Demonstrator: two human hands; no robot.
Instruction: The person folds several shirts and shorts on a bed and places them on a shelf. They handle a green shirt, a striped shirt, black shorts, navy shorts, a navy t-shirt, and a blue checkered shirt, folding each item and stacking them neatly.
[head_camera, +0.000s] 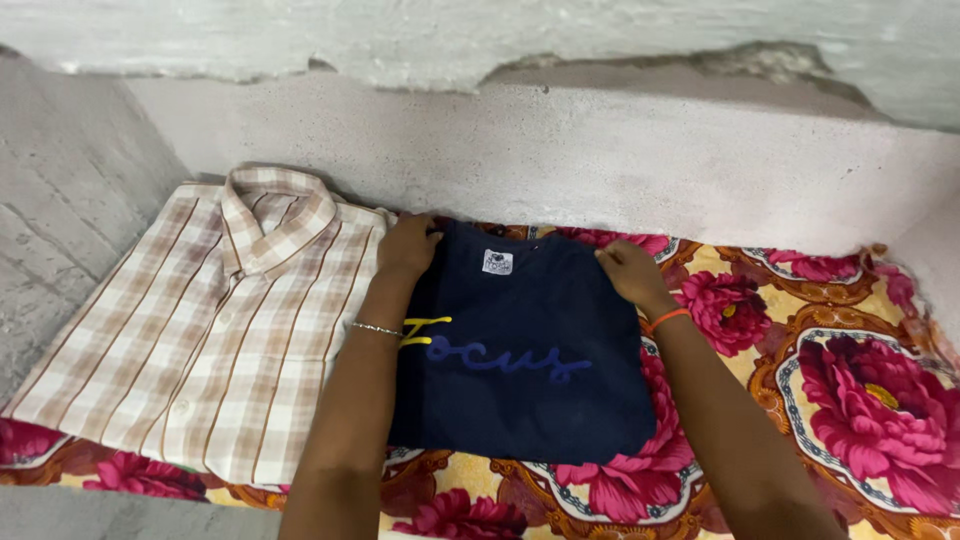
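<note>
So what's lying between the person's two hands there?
In the head view, the top edge of the folded navy T-shirt spans between the left hand and right hand, with its small white neck label there.

Folded navy cotton T-shirt (520, 350): dark navy blue, with script lettering in yellow and mid blue across the front and a small white neck label.
Folded checked button-up shirt (200, 330): beige, cream and brown plaid.
Floral bedsheet (830, 370): yellow ground with large magenta-pink flowers and orange-brown scrolls.
Wrist thread (667, 319): orange.
Thin bracelet (376, 328): silver.
Concrete wall (600, 150): pale grey.
</note>
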